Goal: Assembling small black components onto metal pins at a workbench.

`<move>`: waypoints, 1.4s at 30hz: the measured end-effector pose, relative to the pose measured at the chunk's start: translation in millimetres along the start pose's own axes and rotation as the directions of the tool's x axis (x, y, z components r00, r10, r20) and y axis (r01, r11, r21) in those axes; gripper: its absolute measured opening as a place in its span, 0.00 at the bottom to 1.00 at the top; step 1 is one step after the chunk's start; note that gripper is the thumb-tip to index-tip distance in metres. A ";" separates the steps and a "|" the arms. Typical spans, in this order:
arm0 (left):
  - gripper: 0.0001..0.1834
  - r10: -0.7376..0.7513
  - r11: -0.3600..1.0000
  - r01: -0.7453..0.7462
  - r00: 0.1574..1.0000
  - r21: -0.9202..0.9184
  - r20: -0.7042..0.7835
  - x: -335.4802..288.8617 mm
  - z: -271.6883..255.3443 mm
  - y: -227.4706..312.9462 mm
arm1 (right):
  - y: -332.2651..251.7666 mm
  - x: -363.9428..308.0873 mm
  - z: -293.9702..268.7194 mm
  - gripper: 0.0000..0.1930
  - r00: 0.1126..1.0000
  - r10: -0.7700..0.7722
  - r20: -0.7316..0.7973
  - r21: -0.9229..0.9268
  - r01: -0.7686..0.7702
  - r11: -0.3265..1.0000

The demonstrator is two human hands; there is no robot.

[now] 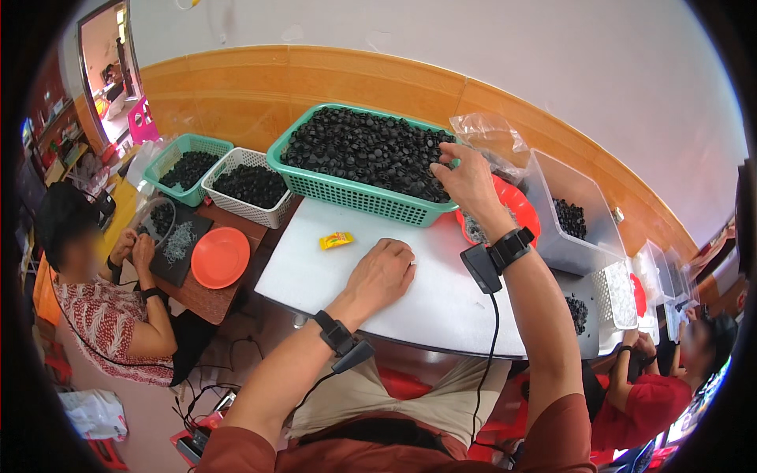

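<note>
My left hand (382, 277) rests on the white tabletop (303, 276), its fingers curled in. A tiny pale bit shows at its fingertips, too small to name. My right hand (471, 183) reaches over the right end of a green plastic basket (367, 197). Its thumb and forefinger are apart, close to the heap of small round black plastic parts (363, 150) that fills the basket; nothing shows between them. Partly behind my right wrist stands a red scalloped bowl (522, 213) with small pale pieces inside. A small yellow wrapped packet (337, 240) lies left of my left hand.
A clear plastic bin (579, 256) with black parts stands to the right, beside a white basket (617, 296). On the left are a white basket (276, 214), a smaller green basket (219, 144) and an orange plate (221, 258). Co-workers sit on both sides. Cables hang from my wrist bands.
</note>
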State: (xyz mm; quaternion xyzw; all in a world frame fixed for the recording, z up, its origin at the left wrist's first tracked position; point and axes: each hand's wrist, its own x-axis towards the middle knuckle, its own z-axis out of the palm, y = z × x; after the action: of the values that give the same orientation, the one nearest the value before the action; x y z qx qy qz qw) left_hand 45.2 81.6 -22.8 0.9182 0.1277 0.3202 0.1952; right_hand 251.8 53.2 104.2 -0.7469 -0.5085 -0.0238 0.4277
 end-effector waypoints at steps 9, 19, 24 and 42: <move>0.08 -0.001 1.000 -0.001 0.999 -0.024 -0.054 -0.5 2.0 -2.5 | 20.2 -37.4 -57.2 0.17 0.992 0.108 0.060 -0.147 -0.098 0.984; 0.08 0.002 0.999 -0.002 1.000 -0.035 -0.026 0.5 -0.8 2.8 | 84.1 -63.7 -175.2 0.11 0.988 0.036 -0.151 -0.451 -0.101 0.887; 0.09 -0.011 0.999 0.010 1.000 -0.034 -0.021 1.1 -2.3 5.6 | 110.8 -74.7 -200.4 0.12 0.980 0.092 -0.178 -0.472 -0.167 0.866; 0.08 -0.043 0.999 0.043 0.999 0.007 0.007 6.8 -3.0 9.6 | 204.0 -39.1 -228.8 0.22 0.713 0.474 0.517 -0.482 -0.216 0.849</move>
State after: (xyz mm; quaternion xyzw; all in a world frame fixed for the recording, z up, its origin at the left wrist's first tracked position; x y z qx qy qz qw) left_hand 49.6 76.3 -12.8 0.9170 0.1478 0.3123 0.1992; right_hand 483.5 -151.3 105.3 -0.8646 -0.4527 0.2041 0.0775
